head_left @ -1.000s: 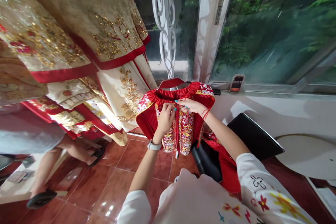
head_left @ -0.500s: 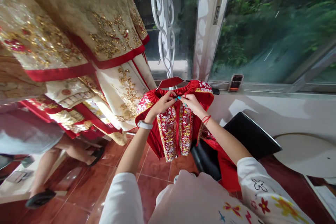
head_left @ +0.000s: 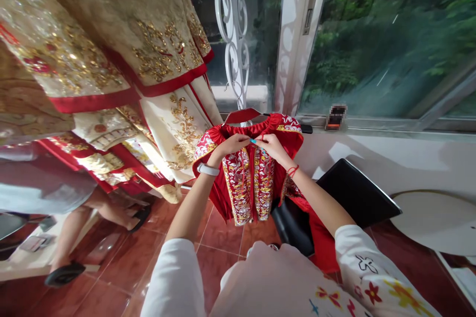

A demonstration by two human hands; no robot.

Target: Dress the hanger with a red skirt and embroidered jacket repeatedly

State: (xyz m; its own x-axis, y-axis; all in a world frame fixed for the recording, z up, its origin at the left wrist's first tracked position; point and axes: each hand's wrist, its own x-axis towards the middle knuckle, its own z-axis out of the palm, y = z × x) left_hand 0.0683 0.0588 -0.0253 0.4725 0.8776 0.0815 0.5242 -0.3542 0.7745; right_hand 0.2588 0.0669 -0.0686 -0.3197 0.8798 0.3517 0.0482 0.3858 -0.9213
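Observation:
A red embroidered garment (head_left: 248, 178) hangs on a red hanger (head_left: 242, 116) in front of the window. My left hand (head_left: 231, 144) and my right hand (head_left: 270, 147) meet at its collar, fingers pinched together on the red fastening at the neck. A white watch sits on my left wrist and a red string on my right wrist. The garment's skirt drapes down over a black chair (head_left: 345, 197).
Cream and gold robes with red trim (head_left: 111, 59) hang at the left. Another person's legs in black sandals (head_left: 74, 228) stand on the red tiled floor (head_left: 148, 262). A white window frame (head_left: 297, 34) and sill are behind. A round white table (head_left: 439, 220) is at the right.
Both hands rose from the garment's front panels to the collar and stayed pinched there. The view shifted slightly.

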